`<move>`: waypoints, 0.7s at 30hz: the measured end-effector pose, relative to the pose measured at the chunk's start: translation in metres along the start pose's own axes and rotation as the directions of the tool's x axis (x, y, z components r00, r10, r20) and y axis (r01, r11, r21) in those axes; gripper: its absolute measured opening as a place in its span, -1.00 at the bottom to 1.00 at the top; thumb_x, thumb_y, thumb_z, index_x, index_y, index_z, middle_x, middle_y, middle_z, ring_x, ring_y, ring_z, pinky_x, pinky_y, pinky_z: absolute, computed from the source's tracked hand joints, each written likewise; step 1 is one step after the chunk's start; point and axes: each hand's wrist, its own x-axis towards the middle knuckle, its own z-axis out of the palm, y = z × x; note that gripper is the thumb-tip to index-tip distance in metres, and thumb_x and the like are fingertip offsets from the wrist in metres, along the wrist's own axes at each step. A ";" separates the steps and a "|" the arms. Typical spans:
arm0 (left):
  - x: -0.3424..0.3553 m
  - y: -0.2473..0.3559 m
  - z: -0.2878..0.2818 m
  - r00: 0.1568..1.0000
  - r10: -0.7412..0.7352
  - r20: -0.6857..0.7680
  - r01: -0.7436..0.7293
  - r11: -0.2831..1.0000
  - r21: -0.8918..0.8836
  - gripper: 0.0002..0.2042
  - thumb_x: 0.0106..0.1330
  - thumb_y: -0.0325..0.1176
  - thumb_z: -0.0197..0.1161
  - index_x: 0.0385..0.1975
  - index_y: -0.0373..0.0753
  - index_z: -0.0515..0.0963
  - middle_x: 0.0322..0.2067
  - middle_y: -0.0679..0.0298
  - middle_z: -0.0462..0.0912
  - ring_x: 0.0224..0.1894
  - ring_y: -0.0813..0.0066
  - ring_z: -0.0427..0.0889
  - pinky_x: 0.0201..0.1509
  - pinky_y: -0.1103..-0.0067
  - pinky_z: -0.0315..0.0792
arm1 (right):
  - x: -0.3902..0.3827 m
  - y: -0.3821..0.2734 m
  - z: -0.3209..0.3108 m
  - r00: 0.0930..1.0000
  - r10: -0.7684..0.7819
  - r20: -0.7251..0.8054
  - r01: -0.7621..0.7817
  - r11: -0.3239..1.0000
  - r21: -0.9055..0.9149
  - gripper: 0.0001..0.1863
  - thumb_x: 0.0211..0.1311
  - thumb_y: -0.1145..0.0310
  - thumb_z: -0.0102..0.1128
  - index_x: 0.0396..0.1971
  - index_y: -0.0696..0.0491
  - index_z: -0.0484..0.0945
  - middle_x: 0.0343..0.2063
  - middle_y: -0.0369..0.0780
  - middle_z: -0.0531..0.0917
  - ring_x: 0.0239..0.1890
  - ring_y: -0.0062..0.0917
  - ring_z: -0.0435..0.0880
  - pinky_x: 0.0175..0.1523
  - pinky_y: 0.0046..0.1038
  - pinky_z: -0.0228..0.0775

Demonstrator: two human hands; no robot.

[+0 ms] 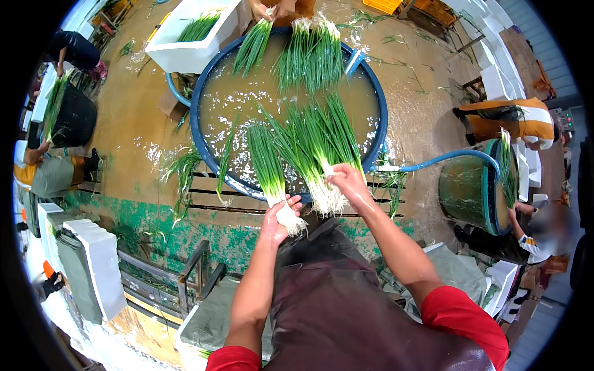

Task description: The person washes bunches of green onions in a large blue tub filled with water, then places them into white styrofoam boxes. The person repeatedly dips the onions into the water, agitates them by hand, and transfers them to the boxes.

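Note:
My left hand is closed round the white root end of a bunch of green onions, whose green tops point away over the water. To its right, a larger pile of green onions rests across the near rim of a round dark blue tub, roots toward me. My right hand grips the white stems of some green onions at the right side of this pile. Its fingertips partly cover the stems. Muddy brown water fills the tub.
Across the tub, another person's hands hold green onions beside more bunches on the far rim. A white foam box stands far left. A blue hose runs right to a green barrel. Loose stalks hang beside the tub.

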 end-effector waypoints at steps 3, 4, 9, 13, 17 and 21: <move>-0.003 -0.020 0.028 1.000 -0.018 -0.021 0.020 0.995 0.099 -0.62 0.36 -0.41 0.23 0.13 -0.30 0.38 -0.04 0.04 0.63 0.02 0.15 0.64 0.04 0.25 0.57 | -0.040 0.025 0.028 0.981 -0.130 0.143 0.159 0.963 -0.216 -0.60 0.22 0.33 0.28 0.02 0.16 0.52 -0.43 -0.20 0.70 -0.40 -0.52 0.68 -0.21 -0.46 0.53; 0.003 -0.028 0.018 0.997 0.064 -0.033 -0.054 0.967 0.250 -0.63 0.34 -0.42 0.24 0.12 -0.31 0.39 -0.06 0.06 0.63 -0.02 0.18 0.65 0.03 0.28 0.58 | -0.055 0.021 0.041 0.919 -0.265 0.292 0.323 0.932 -0.168 -0.54 0.22 0.30 0.29 0.10 0.13 0.50 -0.38 -0.16 0.71 -0.38 -0.50 0.70 -0.21 -0.47 0.54; 0.006 -0.020 0.016 0.994 -0.031 -0.106 0.050 0.982 0.183 -0.66 0.21 -0.58 0.21 0.01 -0.37 0.46 -0.22 0.07 0.66 -0.20 0.21 0.69 -0.08 0.31 0.63 | -0.024 0.028 0.043 0.979 -0.202 -0.029 0.188 0.947 -0.262 -0.69 0.31 0.26 0.22 -0.12 0.18 0.65 -0.44 -0.24 0.65 -0.42 -0.59 0.61 -0.30 -0.48 0.47; 0.002 -0.018 0.006 0.997 -0.055 -0.050 0.056 0.998 0.004 -0.73 0.23 -0.52 0.18 -0.07 -0.42 0.50 -0.27 0.06 0.65 -0.26 0.21 0.67 -0.12 0.33 0.63 | 0.002 0.014 0.066 0.878 0.163 0.450 -0.320 0.899 0.298 -0.74 0.48 0.25 0.07 -0.42 0.06 0.49 -0.62 -0.35 0.49 -0.63 -0.69 0.45 -0.53 -0.63 0.28; -0.004 -0.012 0.000 0.997 -0.073 -0.012 0.072 0.994 -0.078 -0.79 0.25 -0.45 0.19 -0.16 -0.40 0.52 -0.35 0.11 0.61 -0.34 0.24 0.61 -0.17 0.34 0.58 | -0.008 0.032 0.082 0.908 0.134 0.397 -0.322 0.829 0.456 -0.78 0.46 0.28 0.10 -0.38 0.09 0.48 -0.59 -0.31 0.54 -0.59 -0.64 0.53 -0.47 -0.57 0.42; -0.003 -0.010 -0.018 0.994 -0.107 -0.037 0.107 0.994 0.000 -0.78 0.28 -0.37 0.22 -0.19 -0.39 0.50 -0.36 0.12 0.61 -0.34 0.24 0.61 -0.19 0.38 0.58 | -0.024 0.043 0.092 0.938 0.180 0.296 -0.304 0.840 0.449 -0.72 0.44 0.20 0.13 -0.44 0.05 0.43 -0.58 -0.30 0.56 -0.51 -0.66 0.57 -0.54 -0.60 0.28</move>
